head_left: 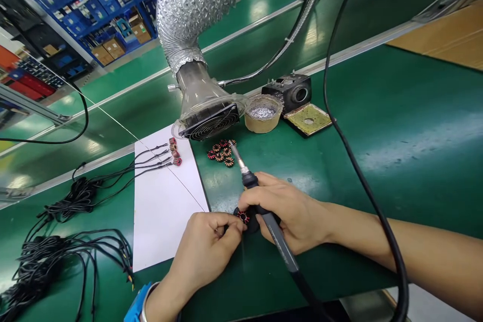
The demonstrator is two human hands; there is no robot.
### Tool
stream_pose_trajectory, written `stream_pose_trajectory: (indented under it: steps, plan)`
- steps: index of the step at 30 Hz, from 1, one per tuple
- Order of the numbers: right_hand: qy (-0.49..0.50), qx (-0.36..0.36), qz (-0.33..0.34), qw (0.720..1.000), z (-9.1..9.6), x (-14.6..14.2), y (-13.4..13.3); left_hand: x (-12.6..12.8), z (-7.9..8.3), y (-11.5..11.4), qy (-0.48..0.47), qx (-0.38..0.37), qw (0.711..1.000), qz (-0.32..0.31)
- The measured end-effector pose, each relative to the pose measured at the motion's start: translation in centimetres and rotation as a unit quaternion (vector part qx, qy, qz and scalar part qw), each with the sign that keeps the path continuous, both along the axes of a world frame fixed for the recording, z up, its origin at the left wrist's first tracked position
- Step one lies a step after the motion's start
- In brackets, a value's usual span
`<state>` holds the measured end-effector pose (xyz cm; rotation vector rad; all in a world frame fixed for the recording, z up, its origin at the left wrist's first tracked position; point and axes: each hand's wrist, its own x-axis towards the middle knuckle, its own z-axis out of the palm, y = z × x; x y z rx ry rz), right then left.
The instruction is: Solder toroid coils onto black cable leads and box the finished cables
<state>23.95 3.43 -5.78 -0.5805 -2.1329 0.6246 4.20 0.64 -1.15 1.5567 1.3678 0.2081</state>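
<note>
My right hand (290, 214) is wrapped round the black handle of a soldering iron (252, 181), whose metal tip points up and away toward the fan. My left hand (207, 249) is closed in a pinch on a small red and black wound coil (243, 217), held between both hands just above the green mat. A thin solder wire (158, 157) runs from the upper left across the white sheet toward my left hand.
Several loose coils (222, 152) lie under the fume extractor fan (209, 123) and its foil duct. A white sheet (162, 211) holds coils with black leads (151, 158). Black cable bundles (64, 251) lie left. A solder-dross tub (263, 113) and iron stand with sponge (308, 119) stand behind.
</note>
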Motion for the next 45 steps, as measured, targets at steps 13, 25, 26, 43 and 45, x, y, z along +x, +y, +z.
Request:
stream_pose_trajectory:
  steps: [13,25,26,43,45]
  plan:
    - [0.041,-0.088,0.019,0.995,0.6,0.6,0.4,-0.2,0.5,-0.4,0.030,0.030,0.998,-0.041]
    - [-0.185,0.174,-0.133,0.958,3.9,-1.7,-1.7,-1.5,-0.4,1.1,0.018,0.053,0.998,0.012]
    - [-0.165,0.130,-0.112,0.971,3.8,-1.3,-1.3,-1.4,-0.4,1.3,0.015,0.047,0.999,0.016]
    - [-0.015,-0.084,0.033,0.996,2.1,-0.2,0.8,-0.6,-0.2,1.4,-0.018,-0.023,0.999,0.015]
    - [-0.081,-0.005,0.000,0.997,2.7,-0.4,0.3,-0.6,-0.1,1.2,-0.015,-0.013,1.000,0.001]
